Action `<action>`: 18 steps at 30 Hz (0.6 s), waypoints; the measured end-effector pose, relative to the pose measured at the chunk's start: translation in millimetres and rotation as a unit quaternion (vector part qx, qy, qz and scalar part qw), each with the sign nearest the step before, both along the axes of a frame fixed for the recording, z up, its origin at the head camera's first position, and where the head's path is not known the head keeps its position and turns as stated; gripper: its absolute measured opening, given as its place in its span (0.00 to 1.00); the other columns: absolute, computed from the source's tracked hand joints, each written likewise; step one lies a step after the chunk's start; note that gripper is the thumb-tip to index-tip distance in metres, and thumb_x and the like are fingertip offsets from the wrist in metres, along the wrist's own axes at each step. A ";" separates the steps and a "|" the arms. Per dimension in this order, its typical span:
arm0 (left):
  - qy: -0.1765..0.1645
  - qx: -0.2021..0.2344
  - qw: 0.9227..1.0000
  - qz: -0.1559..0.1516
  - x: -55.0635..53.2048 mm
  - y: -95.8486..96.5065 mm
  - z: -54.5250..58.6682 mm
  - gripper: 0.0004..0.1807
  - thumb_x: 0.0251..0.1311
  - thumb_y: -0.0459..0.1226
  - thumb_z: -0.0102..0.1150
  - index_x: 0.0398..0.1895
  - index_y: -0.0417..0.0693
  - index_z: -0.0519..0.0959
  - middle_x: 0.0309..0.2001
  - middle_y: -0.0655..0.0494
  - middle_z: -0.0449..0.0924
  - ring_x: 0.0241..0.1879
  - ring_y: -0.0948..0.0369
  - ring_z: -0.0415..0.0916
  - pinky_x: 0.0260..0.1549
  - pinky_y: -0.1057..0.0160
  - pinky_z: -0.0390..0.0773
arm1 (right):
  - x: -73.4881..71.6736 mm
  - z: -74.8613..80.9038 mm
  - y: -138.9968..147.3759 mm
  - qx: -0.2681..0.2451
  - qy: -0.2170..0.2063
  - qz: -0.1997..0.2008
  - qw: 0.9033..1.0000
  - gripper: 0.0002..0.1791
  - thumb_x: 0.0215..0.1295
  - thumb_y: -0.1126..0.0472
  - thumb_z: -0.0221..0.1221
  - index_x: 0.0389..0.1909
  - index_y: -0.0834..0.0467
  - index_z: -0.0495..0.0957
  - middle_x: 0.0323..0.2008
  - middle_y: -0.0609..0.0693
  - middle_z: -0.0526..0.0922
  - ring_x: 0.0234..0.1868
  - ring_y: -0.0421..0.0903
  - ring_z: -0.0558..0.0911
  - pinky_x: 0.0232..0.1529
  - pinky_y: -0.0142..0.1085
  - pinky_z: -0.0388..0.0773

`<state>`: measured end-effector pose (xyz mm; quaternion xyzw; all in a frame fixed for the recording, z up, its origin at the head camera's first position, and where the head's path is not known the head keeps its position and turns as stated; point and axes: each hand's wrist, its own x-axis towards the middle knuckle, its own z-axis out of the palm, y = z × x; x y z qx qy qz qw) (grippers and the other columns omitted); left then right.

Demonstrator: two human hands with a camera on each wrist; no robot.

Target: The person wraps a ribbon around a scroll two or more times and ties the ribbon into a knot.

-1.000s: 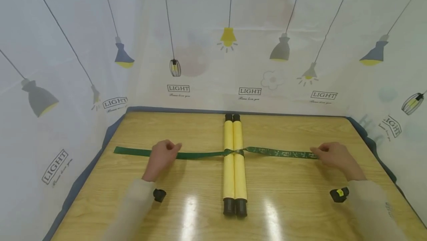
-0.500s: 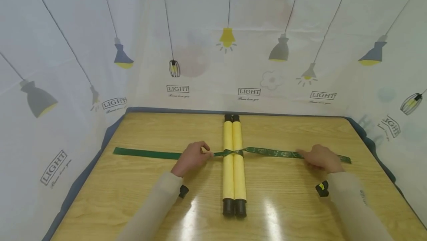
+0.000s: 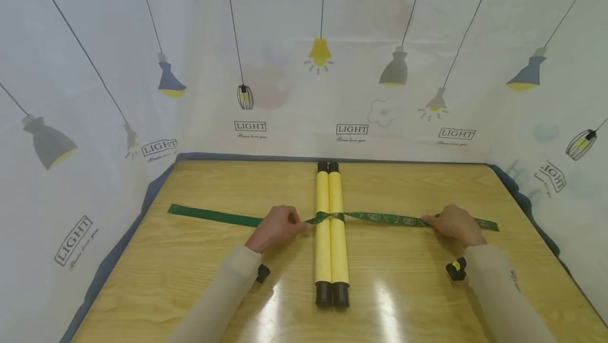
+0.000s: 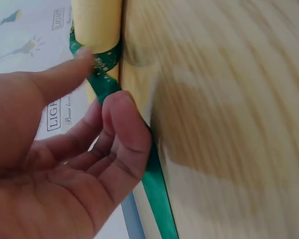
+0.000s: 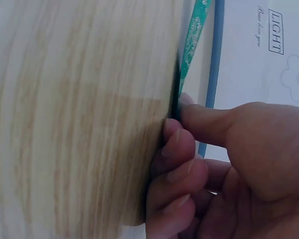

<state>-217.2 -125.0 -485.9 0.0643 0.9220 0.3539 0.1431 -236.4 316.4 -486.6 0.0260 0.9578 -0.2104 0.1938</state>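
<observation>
Two yellow rods with black end caps (image 3: 323, 253) lie side by side on the wooden table. A green ribbon (image 3: 209, 215) crosses them and is wrapped round their middle, a tail reaching out to each side. Close to the rods, my left hand (image 3: 277, 225) holds the plain left tail; in the left wrist view that hand's thumb (image 4: 70, 74) stands apart from the curled index finger, and the ribbon runs behind that finger. Out on the right, my right hand (image 3: 456, 224) pinches the patterned tail between thumb and fingers, and its end sticks out beyond the hand.
The wooden table (image 3: 404, 258) ends at a blue-grey edging (image 3: 266, 157) along the back and sides. White sheets (image 3: 285, 26) printed with lamps stand around it. A black wrist device (image 3: 456, 269) sits by each sleeve.
My left hand has slid right along the ribbon to near the rods. My right hand has come in leftward from the ribbon's right end. The left tail has shifted slightly.
</observation>
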 end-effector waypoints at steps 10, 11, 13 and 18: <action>0.047 0.076 0.996 0.015 -1.6 1.6 9.0 0.14 0.59 0.39 0.74 0.30 0.46 0.76 0.30 0.52 0.78 0.27 0.59 0.73 0.26 0.64 0.75 | -0.1 -5.5 2.1 -0.016 0.078 -0.006 0.997 0.29 0.73 0.43 0.57 0.13 0.51 0.64 0.12 0.41 0.59 0.17 0.40 0.58 0.23 0.35 0.60; 0.047 0.085 0.995 0.018 -1.4 1.3 10.4 0.13 0.59 0.37 0.75 0.31 0.45 0.76 0.31 0.51 0.79 0.27 0.59 0.75 0.25 0.63 0.76 | -0.8 -5.3 1.5 -0.017 0.087 -0.007 0.996 0.30 0.73 0.43 0.57 0.13 0.51 0.63 0.12 0.41 0.58 0.17 0.40 0.57 0.23 0.35 0.59; 0.040 0.104 0.993 0.038 -0.3 1.6 14.6 0.15 0.57 0.35 0.76 0.37 0.42 0.76 0.31 0.50 0.80 0.26 0.58 0.78 0.24 0.63 0.77 | -1.7 -3.6 -0.5 -0.023 0.095 -0.012 0.995 0.29 0.73 0.43 0.57 0.13 0.51 0.62 0.12 0.41 0.58 0.17 0.40 0.58 0.23 0.35 0.60; 0.041 0.151 0.982 0.108 3.1 3.5 21.2 0.21 0.53 0.32 0.78 0.43 0.37 0.75 0.28 0.47 0.83 0.24 0.54 0.82 0.23 0.62 0.79 | -2.6 1.7 -7.1 -0.039 0.100 -0.022 0.994 0.27 0.74 0.45 0.57 0.15 0.52 0.66 0.12 0.42 0.62 0.18 0.42 0.64 0.23 0.35 0.63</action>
